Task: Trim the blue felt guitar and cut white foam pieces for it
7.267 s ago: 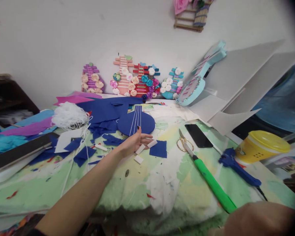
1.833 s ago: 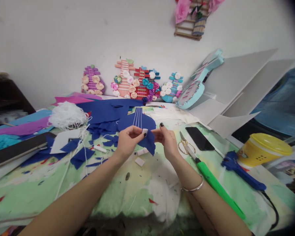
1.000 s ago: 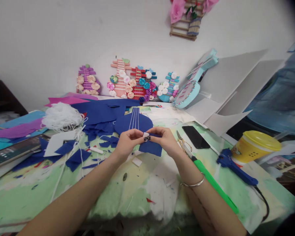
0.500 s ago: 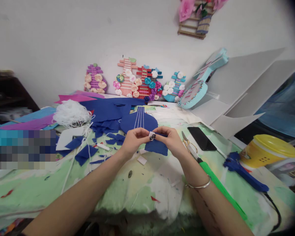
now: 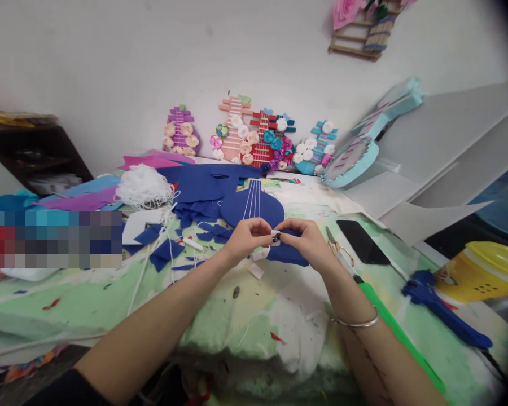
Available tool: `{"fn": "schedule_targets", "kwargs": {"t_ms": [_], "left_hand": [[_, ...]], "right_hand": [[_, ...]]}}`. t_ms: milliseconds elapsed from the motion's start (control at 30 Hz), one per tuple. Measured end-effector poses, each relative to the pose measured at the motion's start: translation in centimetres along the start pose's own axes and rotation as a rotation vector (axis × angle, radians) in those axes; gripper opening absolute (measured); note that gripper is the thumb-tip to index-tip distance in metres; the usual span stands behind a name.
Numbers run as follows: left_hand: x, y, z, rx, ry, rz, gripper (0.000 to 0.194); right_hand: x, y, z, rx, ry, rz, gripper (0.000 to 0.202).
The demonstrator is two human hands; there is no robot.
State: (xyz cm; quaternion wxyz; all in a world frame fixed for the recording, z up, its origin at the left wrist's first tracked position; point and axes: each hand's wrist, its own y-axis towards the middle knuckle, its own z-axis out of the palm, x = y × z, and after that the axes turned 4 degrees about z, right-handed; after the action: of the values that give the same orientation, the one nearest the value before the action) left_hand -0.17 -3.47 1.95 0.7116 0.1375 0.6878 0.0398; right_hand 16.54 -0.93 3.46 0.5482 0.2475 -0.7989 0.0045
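My left hand (image 5: 250, 237) and my right hand (image 5: 303, 241) meet at the middle of the table, fingertips pinched on a small white piece (image 5: 275, 237) between them. Blue fabric (image 5: 288, 255) shows below and behind the right fingers; whether that hand also grips it is unclear. Just beyond the hands lies a blue rounded body (image 5: 252, 204) with white strings. Small white pieces (image 5: 256, 271) rest on the cloth nearer to me.
Scissors (image 5: 339, 246), a phone (image 5: 363, 241), a green-handled knife (image 5: 400, 332), a blue glue gun (image 5: 444, 307) and a yellow tub (image 5: 482, 270) sit on the right. White yarn (image 5: 144, 186) and blue scraps (image 5: 166, 254) lie left. Decorated instrument shapes (image 5: 237, 129) lean on the wall.
The view has shifted left, so most things appear farther right. The hands remain together; the blue fabric beneath them now shows more to the right of the white piece.
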Motion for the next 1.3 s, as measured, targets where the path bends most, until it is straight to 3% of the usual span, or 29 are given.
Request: {"fn": "schedule_targets", "kwargs": {"t_ms": [467, 733, 900, 1067, 1300], "left_hand": [[0.3, 0.2, -0.8, 0.062, -0.024, -0.027, 0.02], [0.4, 0.6, -0.8, -0.15, -0.05, -0.049, 0.023], [0.6, 0.7, -0.7, -0.318, -0.218, -0.053, 0.024], [1.0, 0.7, -0.5, -0.367, -0.28, -0.024, 0.023], [1.2, 0.5, 0.1, -0.371, -0.334, -0.049, 0.025]], "right_hand": [[0.2, -0.2, 0.0, 0.044, 0.01, 0.054, 0.013], [-0.3, 0.2, -0.2, 0.009, 0.266, 0.203, 0.04], [-0.7, 0.3, 1.2, -0.088, 0.507, 0.202, 0.057], [-1.4, 0.4, 3.2, -0.112, 0.505, 0.215, 0.038], [-1.7, 0.4, 3.3, -0.159, 0.456, 0.248, 0.03]]}}
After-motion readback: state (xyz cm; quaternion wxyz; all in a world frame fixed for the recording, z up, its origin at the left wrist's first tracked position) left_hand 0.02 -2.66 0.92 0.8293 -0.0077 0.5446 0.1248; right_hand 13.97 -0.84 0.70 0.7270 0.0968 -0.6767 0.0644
